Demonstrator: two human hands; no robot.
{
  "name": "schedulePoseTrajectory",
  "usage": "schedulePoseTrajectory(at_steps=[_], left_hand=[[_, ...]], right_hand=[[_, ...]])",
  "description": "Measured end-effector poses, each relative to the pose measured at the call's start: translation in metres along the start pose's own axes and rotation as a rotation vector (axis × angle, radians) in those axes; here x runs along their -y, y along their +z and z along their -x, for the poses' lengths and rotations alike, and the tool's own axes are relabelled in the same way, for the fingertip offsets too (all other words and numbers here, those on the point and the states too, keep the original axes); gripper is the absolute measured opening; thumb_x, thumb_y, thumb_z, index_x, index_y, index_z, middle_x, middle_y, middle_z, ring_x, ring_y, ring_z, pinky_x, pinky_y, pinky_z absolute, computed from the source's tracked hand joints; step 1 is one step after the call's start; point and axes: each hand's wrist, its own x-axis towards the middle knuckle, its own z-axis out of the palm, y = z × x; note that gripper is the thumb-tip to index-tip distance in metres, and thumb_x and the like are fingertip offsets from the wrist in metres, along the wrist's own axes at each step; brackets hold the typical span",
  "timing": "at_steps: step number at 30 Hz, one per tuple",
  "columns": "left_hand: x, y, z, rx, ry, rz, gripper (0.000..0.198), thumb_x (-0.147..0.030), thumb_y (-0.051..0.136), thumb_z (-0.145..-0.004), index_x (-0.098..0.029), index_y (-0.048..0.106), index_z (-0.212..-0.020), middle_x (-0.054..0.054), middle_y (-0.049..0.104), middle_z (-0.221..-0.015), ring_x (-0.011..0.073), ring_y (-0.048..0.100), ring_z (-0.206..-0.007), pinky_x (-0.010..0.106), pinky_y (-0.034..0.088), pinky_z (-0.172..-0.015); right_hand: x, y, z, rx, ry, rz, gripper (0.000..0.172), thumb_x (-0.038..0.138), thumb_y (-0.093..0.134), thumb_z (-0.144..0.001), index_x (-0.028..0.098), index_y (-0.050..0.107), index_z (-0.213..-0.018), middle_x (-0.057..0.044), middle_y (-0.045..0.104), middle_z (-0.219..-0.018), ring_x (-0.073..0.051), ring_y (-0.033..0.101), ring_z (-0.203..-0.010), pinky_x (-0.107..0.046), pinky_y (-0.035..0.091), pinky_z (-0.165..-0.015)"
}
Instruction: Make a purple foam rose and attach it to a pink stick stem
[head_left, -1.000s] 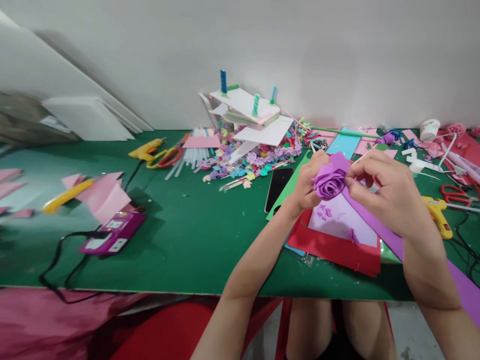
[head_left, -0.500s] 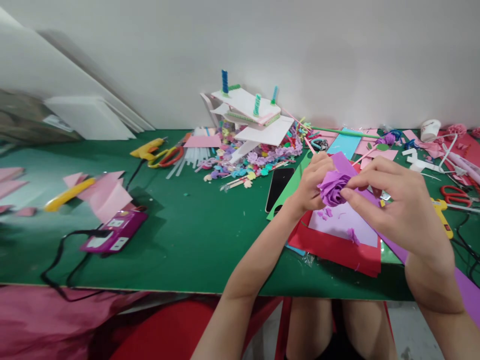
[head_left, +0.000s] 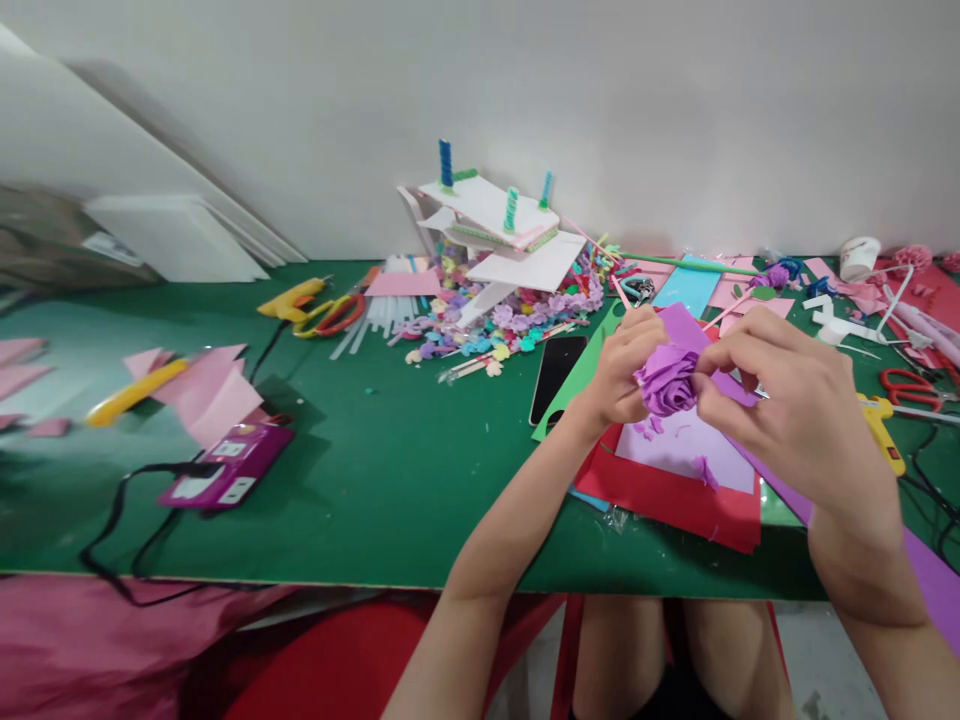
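Purple paper petals are layered into a paper rose (head_left: pixel 667 380), which faces to the right and toward me. My left hand (head_left: pixel 628 365) is closed around its back and base from the left. On the other side, my right hand (head_left: pixel 780 390) pinches at the rose's outer edge with thumb and forefinger. Beneath them lie a pale lilac sheet (head_left: pixel 667 455) with small purple scraps and a red sheet (head_left: pixel 652 500). A long purple paper strip (head_left: pixel 784 490) runs under my right hand toward the lower right.
A black phone (head_left: pixel 556 375) lies left of the paper stack. Yellow glue guns (head_left: pixel 292 300) (head_left: pixel 883 435) and red-handled scissors (head_left: pixel 911 388) lie on the green table (head_left: pixel 390 450). Colourful foam flowers (head_left: pixel 517 315) are heaped under white boards. A purple box (head_left: pixel 229 465) with a black cord sits at left.
The rose has turned a little, showing its spiral centre more toward me. My right fingertips have shifted slightly right, from near its centre to its outer edge.
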Motion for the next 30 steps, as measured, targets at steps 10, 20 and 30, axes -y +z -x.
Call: schedulePoseTrajectory(at_steps=[10, 20, 30], left_hand=[[0.002, 0.001, -0.002, -0.035, 0.016, 0.083, 0.042, -0.053, 0.036, -0.094, -0.021, 0.038, -0.066, -0.002, 0.038, -0.057, 0.0141, 0.035, -0.056, 0.034, 0.033, -0.053], [-0.002, 0.0, -0.004, -0.024, 0.011, 0.018, 0.048, -0.059, 0.031, -0.094, -0.021, 0.044, -0.067, -0.001, 0.048, -0.059, 0.0139, 0.039, -0.057, 0.035, 0.036, -0.06], [0.001, -0.001, -0.004, -0.015, 0.053, -0.039, 0.045, -0.059, 0.029, -0.094, -0.023, 0.042, -0.07, -0.002, 0.045, -0.059, 0.0145, 0.04, -0.055, 0.033, 0.036, -0.057]], right_hand=[[-0.002, 0.002, -0.004, -0.065, 0.02, -0.099, 0.014, 0.026, 0.057, -0.088, 0.023, 0.066, -0.079, -0.002, 0.062, -0.077, -0.013, 0.053, -0.061, -0.029, 0.039, -0.056], [0.004, -0.006, 0.004, -0.053, -0.118, -0.061, 0.015, 0.027, 0.059, -0.089, 0.024, 0.071, -0.08, -0.002, 0.067, -0.077, -0.012, 0.06, -0.064, -0.027, 0.042, -0.056], [0.008, 0.002, 0.005, -0.172, -0.214, 0.288, 0.017, 0.021, 0.059, -0.086, 0.019, 0.07, -0.074, -0.001, 0.069, -0.076, -0.009, 0.058, -0.056, -0.027, 0.031, -0.047]])
